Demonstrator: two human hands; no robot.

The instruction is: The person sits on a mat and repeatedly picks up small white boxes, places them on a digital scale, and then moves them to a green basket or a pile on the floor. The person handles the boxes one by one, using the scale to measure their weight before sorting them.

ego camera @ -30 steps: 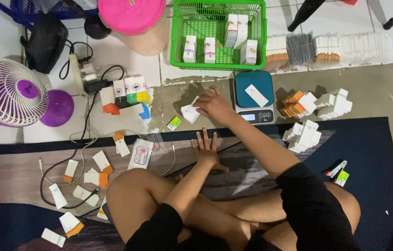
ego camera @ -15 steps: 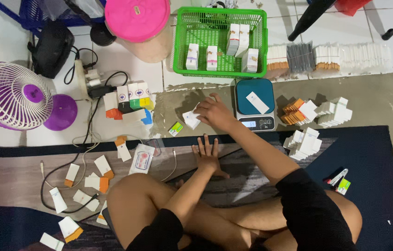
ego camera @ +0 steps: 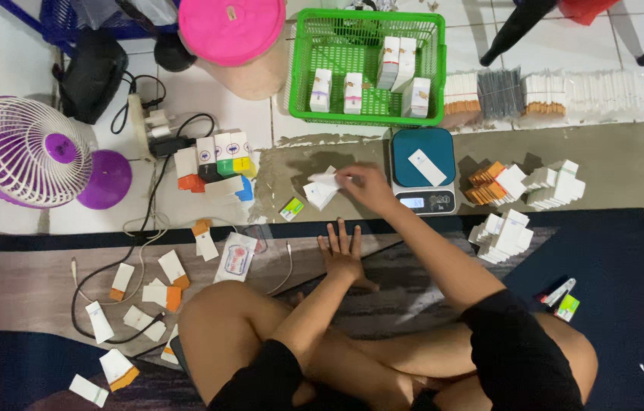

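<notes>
Sitting cross-legged on the floor, the person reaches the right hand (ego camera: 367,185) forward, and its fingers are pinched closed on a small white folded cardboard box (ego camera: 322,187). This box lies on the grey cement floor, just left of the fingertips, with its long axis tilted toward the upper right. The left hand (ego camera: 343,251) rests flat on the dark blue patterned mat (ego camera: 619,251), fingers spread wide and holding nothing; it is nearer to the body, so the right hand is the nearer one to the box. Just right of the box stands a teal digital scale (ego camera: 421,169) with one flat white carton on it. Behind is a green plastic basket (ego camera: 367,116), and a small green packet (ego camera: 291,208) lies at the left.
</notes>
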